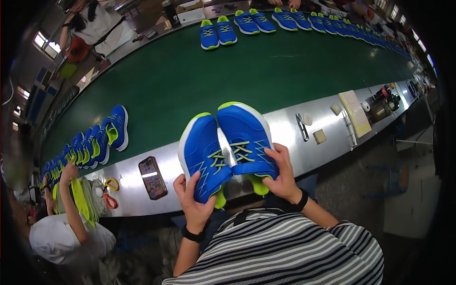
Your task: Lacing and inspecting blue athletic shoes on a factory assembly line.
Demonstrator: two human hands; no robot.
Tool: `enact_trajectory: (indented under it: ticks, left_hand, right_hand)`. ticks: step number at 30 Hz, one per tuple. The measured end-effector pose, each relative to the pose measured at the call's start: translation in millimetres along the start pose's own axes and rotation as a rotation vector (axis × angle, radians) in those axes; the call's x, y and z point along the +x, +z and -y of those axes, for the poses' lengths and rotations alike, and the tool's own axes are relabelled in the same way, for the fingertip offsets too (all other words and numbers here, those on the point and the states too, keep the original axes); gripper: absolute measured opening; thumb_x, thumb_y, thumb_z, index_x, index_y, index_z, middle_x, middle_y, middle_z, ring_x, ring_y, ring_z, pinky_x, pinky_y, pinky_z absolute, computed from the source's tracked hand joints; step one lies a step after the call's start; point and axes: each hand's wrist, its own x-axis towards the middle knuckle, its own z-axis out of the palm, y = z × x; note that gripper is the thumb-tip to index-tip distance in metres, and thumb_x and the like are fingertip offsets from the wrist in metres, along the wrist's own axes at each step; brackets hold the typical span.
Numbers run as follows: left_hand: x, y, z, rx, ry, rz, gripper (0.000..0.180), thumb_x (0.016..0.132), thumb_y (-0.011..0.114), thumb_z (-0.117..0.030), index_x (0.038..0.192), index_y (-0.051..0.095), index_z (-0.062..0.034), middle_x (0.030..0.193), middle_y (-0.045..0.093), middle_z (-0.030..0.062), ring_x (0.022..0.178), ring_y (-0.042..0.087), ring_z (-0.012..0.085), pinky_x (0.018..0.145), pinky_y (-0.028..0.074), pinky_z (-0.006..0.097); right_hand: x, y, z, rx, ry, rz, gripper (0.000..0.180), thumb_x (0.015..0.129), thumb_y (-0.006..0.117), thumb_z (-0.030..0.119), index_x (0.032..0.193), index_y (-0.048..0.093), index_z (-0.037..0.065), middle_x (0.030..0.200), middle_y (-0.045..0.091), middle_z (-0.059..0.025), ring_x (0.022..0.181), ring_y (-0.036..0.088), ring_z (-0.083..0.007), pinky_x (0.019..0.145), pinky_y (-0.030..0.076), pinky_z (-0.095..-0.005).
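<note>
Two blue sneakers with lime-green lining and laces are held side by side in front of me, toes pointing away. My left hand (195,203) grips the left sneaker (200,147) by its heel end, thumb near the collar. Around the heel end of the right sneaker (243,127) my right hand (282,175) is closed, fingers along its outer side. Each shoe has a white sole edge, zigzag lines on the side and a blue strap across the top. The toes reach over the green belt (166,80); the heels are near the metal table edge.
A phone (153,177) lies on the metal ledge left of me. Thread snips (302,127), small pads and a yellowish notepad (355,114) lie right. More sneakers (218,33) line the belt's far side and its left end. A co-worker's arm (71,199) reaches in at left.
</note>
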Motion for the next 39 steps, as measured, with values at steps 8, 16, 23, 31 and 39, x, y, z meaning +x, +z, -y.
enact_trajectory:
  ticks: [8, 16, 23, 31, 39]
  left_hand:
    - [1, -3, -23, 0.191, -0.005, -0.005, 0.074, 0.062, 0.072, -0.006, 0.134, 0.055, -0.0071, 0.116, 0.044, 0.0163, 0.108, 0.051, 0.0297, 0.096, 0.043, 0.037]
    - [37, 16, -35, -0.839, -0.574, -0.010, 0.064, 0.094, 0.058, -0.014, 0.148, 0.025, -0.0037, 0.134, 0.050, 0.0143, 0.121, 0.053, 0.0224, 0.100, 0.045, 0.036]
    - [9, 12, 70, 0.518, -0.144, 0.023, 0.043, 0.101, 0.048, -0.024, 0.135, 0.047, 0.0015, 0.120, 0.056, 0.0167, 0.111, 0.055, 0.0284, 0.098, 0.041, 0.037]
    - [-14, 12, 61, -0.293, -0.369, 0.277, 0.056, 0.104, 0.029, -0.040, 0.146, 0.036, -0.0037, 0.137, 0.052, 0.0186, 0.122, 0.052, 0.0261, 0.105, 0.036, 0.035]
    - [-37, 8, 114, 0.002, -0.109, 0.022, 0.042, 0.104, 0.036, -0.025, 0.130, 0.049, 0.0045, 0.124, 0.061, 0.0191, 0.107, 0.062, 0.0243, 0.089, 0.048, 0.036]
  right_hand:
    - [4, 3, 20, -0.234, -0.014, -0.004, 0.078, 0.066, 0.070, 0.007, 0.140, 0.045, 0.013, 0.125, 0.046, -0.0189, 0.116, 0.048, -0.0335, 0.102, 0.038, -0.0414]
    - [51, 26, 51, 0.568, 0.533, 0.005, 0.083, 0.083, 0.063, 0.009, 0.152, 0.018, 0.011, 0.128, 0.047, -0.0164, 0.115, 0.051, -0.0216, 0.101, 0.040, -0.0334]
    - [29, 30, -34, -0.633, 0.322, 0.267, 0.087, 0.078, 0.073, 0.030, 0.151, 0.028, 0.015, 0.141, 0.033, -0.0319, 0.129, 0.038, -0.0446, 0.107, 0.034, -0.0493]
    - [70, 21, 21, -0.847, -0.751, 0.874, 0.035, 0.082, 0.056, 0.014, 0.117, 0.060, 0.015, 0.128, 0.055, -0.0069, 0.123, 0.049, -0.0228, 0.102, 0.034, -0.0455]
    - [111, 33, 62, -0.952, -0.959, 0.721, 0.013, 0.073, 0.064, 0.021, 0.079, 0.057, 0.012, 0.079, 0.054, -0.0012, 0.092, 0.054, -0.0213, 0.079, 0.041, -0.0389]
